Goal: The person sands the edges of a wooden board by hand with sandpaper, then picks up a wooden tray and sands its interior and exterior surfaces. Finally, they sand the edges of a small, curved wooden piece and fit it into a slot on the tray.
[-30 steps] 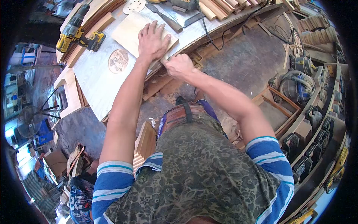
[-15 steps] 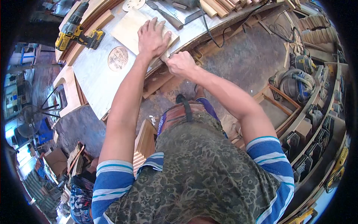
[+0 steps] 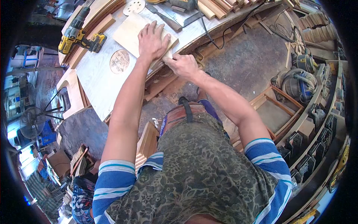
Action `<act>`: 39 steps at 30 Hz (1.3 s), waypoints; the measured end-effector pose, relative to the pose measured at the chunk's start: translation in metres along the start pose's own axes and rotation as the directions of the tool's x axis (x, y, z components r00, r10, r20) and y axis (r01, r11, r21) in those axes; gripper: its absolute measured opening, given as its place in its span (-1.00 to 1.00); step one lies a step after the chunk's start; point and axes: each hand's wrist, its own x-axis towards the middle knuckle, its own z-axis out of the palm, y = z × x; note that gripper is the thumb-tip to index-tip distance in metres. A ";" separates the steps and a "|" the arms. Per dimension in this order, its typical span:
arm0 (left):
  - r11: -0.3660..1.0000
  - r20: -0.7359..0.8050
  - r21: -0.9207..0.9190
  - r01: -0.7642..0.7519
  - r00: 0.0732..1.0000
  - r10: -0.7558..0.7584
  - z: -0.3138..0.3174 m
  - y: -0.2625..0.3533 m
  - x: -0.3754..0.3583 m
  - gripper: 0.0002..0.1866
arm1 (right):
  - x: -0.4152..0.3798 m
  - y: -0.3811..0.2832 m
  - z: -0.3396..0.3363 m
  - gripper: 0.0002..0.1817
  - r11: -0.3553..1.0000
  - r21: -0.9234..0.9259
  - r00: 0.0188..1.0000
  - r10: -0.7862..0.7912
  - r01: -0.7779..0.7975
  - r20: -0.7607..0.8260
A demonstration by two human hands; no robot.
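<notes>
A pale wooden board [image 3: 125, 33] lies on the worktable near its front edge. My left hand [image 3: 152, 43] rests flat on the board with its fingers stretched out, pressing over its right part. At the board's near edge, my right hand [image 3: 183, 66] is closed, thumb and fingers pinched together. Something small and pale shows between that hand and the edge, too hidden to name. A flat chisel-like tool [image 3: 169, 21] lies on the table just beyond the board.
A yellow and black cordless drill [image 3: 80, 37] lies on wood strips at the left. A round sanding disc [image 3: 134, 6] and several wooden rods [image 3: 212, 9] are at the back. A black cable [image 3: 209, 33] hangs over the table edge. A wooden frame [image 3: 279, 112] is on the floor at right.
My right hand has shifted slightly along the board's edge and its fingers show a little more open. My left hand stays on the board. The whole view has shifted slightly.
</notes>
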 end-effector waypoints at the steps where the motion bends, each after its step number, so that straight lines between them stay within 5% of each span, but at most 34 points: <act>1: 1.000 0.002 0.002 0.001 1.000 -0.001 0.001 -0.001 0.000 -0.31 | -0.002 0.000 0.000 -0.61 1.000 -0.001 1.000 0.001 -0.001 -0.002; 7: 1.000 0.001 0.019 0.000 1.000 0.000 0.000 0.000 0.001 -0.33 | -0.009 -0.001 0.017 -0.77 0.976 0.216 0.953 0.075 -0.011 -0.292; 9: 1.000 0.001 0.014 -0.003 1.000 0.003 -0.001 0.001 0.001 -0.34 | -0.006 -0.005 0.022 -0.79 0.907 0.419 0.907 0.212 -0.044 -0.364; 16: 1.000 -0.005 0.003 -0.001 1.000 0.001 -0.001 0.001 0.000 -0.34 | -0.001 -0.020 0.034 -0.77 0.717 0.697 0.894 0.324 -0.018 -0.310; 22: 1.000 0.000 0.011 0.000 1.000 0.000 -0.001 0.001 0.000 -0.34 | -0.005 -0.022 0.007 -0.59 0.942 0.335 0.960 0.069 0.027 -0.271; 24: 1.000 -0.004 0.012 0.000 1.000 0.000 0.000 0.001 0.001 -0.34 | 0.002 -0.022 -0.005 -0.59 0.974 0.201 0.995 0.104 -0.103 0.009; 33: 1.000 -0.010 0.000 -0.003 1.000 0.003 0.001 -0.002 0.000 -0.34 | 0.007 -0.015 -0.022 -0.65 0.998 0.044 0.966 0.027 -0.040 0.257; 39: 1.000 -0.022 0.008 -0.002 1.000 0.002 0.004 0.000 -0.004 -0.34 | 0.010 -0.019 -0.017 -0.65 0.999 -0.035 0.969 0.016 -0.008 0.248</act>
